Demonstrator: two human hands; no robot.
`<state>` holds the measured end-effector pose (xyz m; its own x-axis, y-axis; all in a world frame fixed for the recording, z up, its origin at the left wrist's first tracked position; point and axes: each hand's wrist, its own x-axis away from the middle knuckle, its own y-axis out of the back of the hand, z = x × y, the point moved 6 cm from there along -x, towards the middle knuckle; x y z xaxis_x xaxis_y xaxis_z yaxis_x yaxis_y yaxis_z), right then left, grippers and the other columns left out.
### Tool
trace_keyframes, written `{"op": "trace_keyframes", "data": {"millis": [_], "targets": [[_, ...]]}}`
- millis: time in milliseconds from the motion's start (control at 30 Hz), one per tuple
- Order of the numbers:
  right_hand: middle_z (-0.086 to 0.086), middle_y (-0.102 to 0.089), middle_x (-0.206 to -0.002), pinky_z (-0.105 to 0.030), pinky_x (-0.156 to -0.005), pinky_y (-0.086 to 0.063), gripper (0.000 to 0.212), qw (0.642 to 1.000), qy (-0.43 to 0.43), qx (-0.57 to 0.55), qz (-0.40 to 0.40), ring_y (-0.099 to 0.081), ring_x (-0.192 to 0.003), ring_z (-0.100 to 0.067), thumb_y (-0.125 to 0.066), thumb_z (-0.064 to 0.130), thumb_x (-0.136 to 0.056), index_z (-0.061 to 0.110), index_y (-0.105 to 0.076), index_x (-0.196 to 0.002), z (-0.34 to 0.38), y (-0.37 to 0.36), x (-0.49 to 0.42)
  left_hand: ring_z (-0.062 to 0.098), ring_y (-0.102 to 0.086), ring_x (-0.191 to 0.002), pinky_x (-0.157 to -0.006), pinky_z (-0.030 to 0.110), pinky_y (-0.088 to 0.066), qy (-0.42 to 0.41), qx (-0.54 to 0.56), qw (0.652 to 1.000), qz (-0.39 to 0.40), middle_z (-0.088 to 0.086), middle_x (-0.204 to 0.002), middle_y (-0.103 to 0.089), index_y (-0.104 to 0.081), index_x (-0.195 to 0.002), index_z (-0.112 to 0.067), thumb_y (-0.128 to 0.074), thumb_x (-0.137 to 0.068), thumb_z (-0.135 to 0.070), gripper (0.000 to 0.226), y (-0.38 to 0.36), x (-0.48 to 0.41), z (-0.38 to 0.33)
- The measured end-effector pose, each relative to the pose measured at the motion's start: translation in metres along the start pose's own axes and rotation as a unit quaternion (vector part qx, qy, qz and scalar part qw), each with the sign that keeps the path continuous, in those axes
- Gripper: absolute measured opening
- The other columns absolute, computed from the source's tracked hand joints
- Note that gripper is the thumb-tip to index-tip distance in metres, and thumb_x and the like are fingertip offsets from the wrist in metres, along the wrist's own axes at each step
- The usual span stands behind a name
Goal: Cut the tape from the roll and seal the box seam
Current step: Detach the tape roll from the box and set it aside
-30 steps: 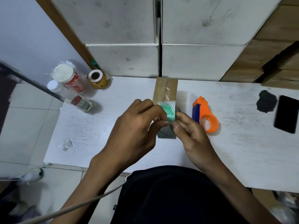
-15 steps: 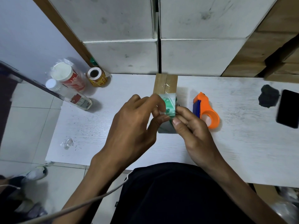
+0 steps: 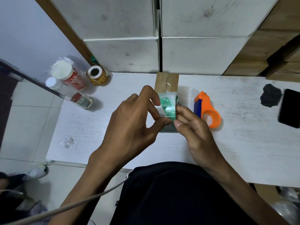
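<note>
A small brown cardboard box (image 3: 167, 82) lies on the white table (image 3: 97, 127), its centre seam running away from me with a strip of clear tape on it. Over its near end I hold a roll of clear tape with a green printed core (image 3: 168, 105). My left hand (image 3: 134, 120) pinches the roll's left side between thumb and fingers. My right hand (image 3: 191, 129) grips its right lower edge. The near half of the box is hidden behind the roll and my hands.
An orange and blue tape dispenser (image 3: 207, 109) lies just right of the box. Two bottles (image 3: 71, 88) and a yellow label roll (image 3: 97, 75) stand at the back left. A black lump (image 3: 270, 97) and a black phone (image 3: 289, 108) lie far right. White boxes (image 3: 194, 54) line the back.
Both hands have lifted the tape roll slightly away from me over the box. My left fingers have spread wider along the roll's left side.
</note>
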<state>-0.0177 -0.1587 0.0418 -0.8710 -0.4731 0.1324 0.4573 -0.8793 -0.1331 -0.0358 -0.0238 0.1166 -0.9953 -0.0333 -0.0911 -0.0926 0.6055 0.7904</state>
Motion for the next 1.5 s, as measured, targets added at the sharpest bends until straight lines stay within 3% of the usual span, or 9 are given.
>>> {"op": "trace_keyframes", "data": {"millis": [100, 300, 467, 600, 767, 900, 1067, 1233, 1500], "targets": [[0.009, -0.073, -0.115, -0.017, -0.096, -0.046, 0.039, 0.999, -0.008, -0.033, 0.011, -0.063, -0.117, -0.010, -0.041, 0.008, -0.091, 0.022, -0.059, -0.122, 0.001, -0.001, 0.000, -0.002, -0.045, -0.067, -0.059, 0.034, -0.045, 0.010, 0.000, 1.000, -0.001, -0.019, -0.071, -0.068, -0.049, -0.100, -0.021, -0.082, -0.079, -0.038, 0.043, 0.000, 0.000, 0.000], [0.001, -0.074, -0.114, -0.019, -0.095, -0.048, 0.032, 1.000, 0.009, -0.007, -0.010, -0.067, -0.112, -0.012, -0.047, 0.012, -0.095, 0.013, -0.058, -0.125, 0.003, 0.001, 0.001, -0.004, -0.046, -0.061, -0.053, 0.012, -0.033, 0.024, 0.007, 0.998, -0.052, -0.012, -0.073, -0.054, -0.048, -0.098, -0.018, -0.088, -0.070, -0.043, 0.054, 0.006, 0.001, 0.004], [0.021, -0.074, -0.107, -0.011, -0.089, -0.048, 0.028, 1.000, 0.022, -0.001, -0.003, -0.066, -0.110, -0.001, -0.051, 0.017, -0.095, 0.025, -0.054, -0.122, 0.009, 0.000, 0.001, 0.010, -0.062, -0.066, -0.057, 0.016, -0.046, 0.138, 0.144, 0.978, -0.060, -0.013, -0.089, -0.064, -0.050, -0.115, -0.025, -0.086, -0.059, -0.056, 0.073, -0.001, 0.007, 0.020], [0.018, -0.074, -0.111, -0.016, -0.091, -0.051, 0.033, 1.000, 0.016, -0.006, -0.003, -0.067, -0.111, -0.004, -0.058, 0.022, -0.090, 0.025, -0.055, -0.122, 0.008, -0.001, 0.002, 0.006, -0.071, -0.067, -0.061, 0.018, -0.055, 0.201, 0.234, 0.951, -0.031, -0.007, -0.078, -0.076, -0.053, -0.117, -0.024, -0.082, -0.057, -0.052, 0.072, -0.013, 0.013, 0.029], [0.024, -0.072, -0.111, -0.011, -0.089, -0.049, 0.037, 1.000, 0.011, -0.005, 0.002, -0.066, -0.111, -0.001, -0.052, 0.019, -0.090, 0.019, -0.054, -0.127, 0.006, -0.003, 0.001, 0.004, -0.072, -0.064, -0.061, 0.014, -0.053, 0.191, 0.221, 0.956, -0.017, -0.010, -0.069, -0.077, -0.055, -0.119, -0.025, -0.089, -0.064, -0.041, 0.067, -0.009, 0.009, 0.034], [0.016, -0.072, -0.117, -0.013, -0.090, -0.048, 0.034, 1.000, 0.010, -0.020, 0.010, -0.066, -0.112, -0.005, -0.049, 0.013, -0.093, 0.014, -0.056, -0.126, 0.006, -0.002, 0.001, 0.004, -0.071, -0.061, -0.059, 0.011, -0.048, 0.165, 0.218, 0.962, 0.017, -0.009, -0.068, -0.077, -0.056, -0.122, -0.027, -0.089, -0.068, -0.032, 0.063, -0.008, 0.003, 0.036], [0.001, -0.070, -0.123, -0.026, -0.099, -0.050, 0.035, 0.996, -0.011, -0.090, 0.012, -0.065, -0.118, -0.018, -0.048, 0.005, -0.092, 0.017, -0.058, -0.124, -0.001, 0.002, -0.001, 0.003, -0.075, -0.074, -0.073, 0.020, -0.058, 0.094, 0.223, 0.970, 0.029, -0.010, -0.081, -0.079, -0.046, -0.138, -0.022, -0.073, -0.086, -0.029, 0.060, -0.004, 0.003, 0.035], [0.010, -0.074, -0.116, -0.025, -0.092, -0.054, 0.055, 0.998, -0.005, -0.059, 0.029, -0.069, -0.111, -0.016, -0.051, -0.008, -0.080, 0.024, -0.053, -0.126, 0.003, 0.002, 0.002, 0.015, -0.074, -0.079, -0.071, 0.027, -0.059, 0.046, 0.230, 0.971, 0.045, -0.003, -0.086, -0.074, -0.041, -0.141, -0.024, -0.092, -0.064, -0.036, 0.093, -0.008, 0.006, 0.024], [0.004, -0.074, -0.115, -0.024, -0.090, -0.054, 0.052, 0.999, -0.008, -0.030, 0.023, -0.069, -0.110, -0.016, -0.055, -0.008, -0.084, 0.023, -0.054, -0.126, 0.003, -0.001, 0.005, 0.016, -0.070, -0.066, -0.066, 0.027, -0.057, 0.094, 0.265, 0.960, -0.009, 0.001, -0.071, -0.071, -0.048, -0.132, -0.020, -0.093, -0.066, -0.021, 0.080, -0.015, 0.007, 0.033]]}}
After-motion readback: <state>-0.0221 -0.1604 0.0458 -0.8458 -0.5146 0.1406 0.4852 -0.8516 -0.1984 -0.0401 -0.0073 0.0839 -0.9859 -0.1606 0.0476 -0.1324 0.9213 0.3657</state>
